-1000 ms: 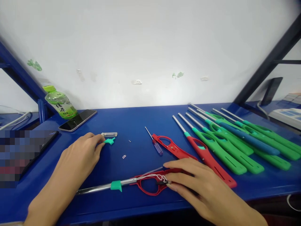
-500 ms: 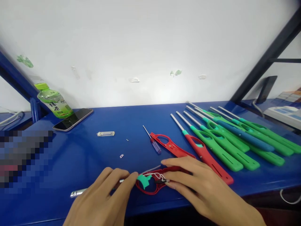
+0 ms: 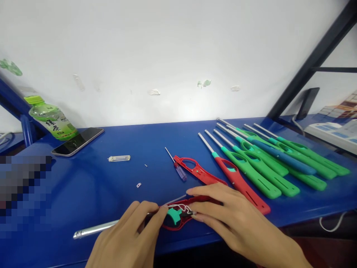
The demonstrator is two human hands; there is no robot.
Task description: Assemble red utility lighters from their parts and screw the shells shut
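An opened red stick lighter (image 3: 178,227) lies near the table's front edge, between my hands. In its shell sit a green trigger (image 3: 174,216), white wires (image 3: 180,206) and a small black part (image 3: 186,214). My left hand (image 3: 131,232) is closed around the lighter's neck, with the silver metal tube (image 3: 96,229) sticking out to the left. My right hand (image 3: 225,216) pinches at the black part and wires, its fingers over the shell's handle end. The fingers partly hide the shell. Behind it lies the red cover half (image 3: 205,174), beside a small screwdriver (image 3: 180,173).
To the right lie a red lighter (image 3: 245,186), several green lighters (image 3: 267,186) and a blue-handled tool (image 3: 284,156). At left are a phone (image 3: 78,141), a drink bottle (image 3: 52,119) and a clear narrow piece (image 3: 119,158). A tiny white piece (image 3: 138,185) lies mid-table.
My left hand has moved a little right, and more of the metal tube shows. The green trigger now sits closer to the black part. The view has turned slightly right.
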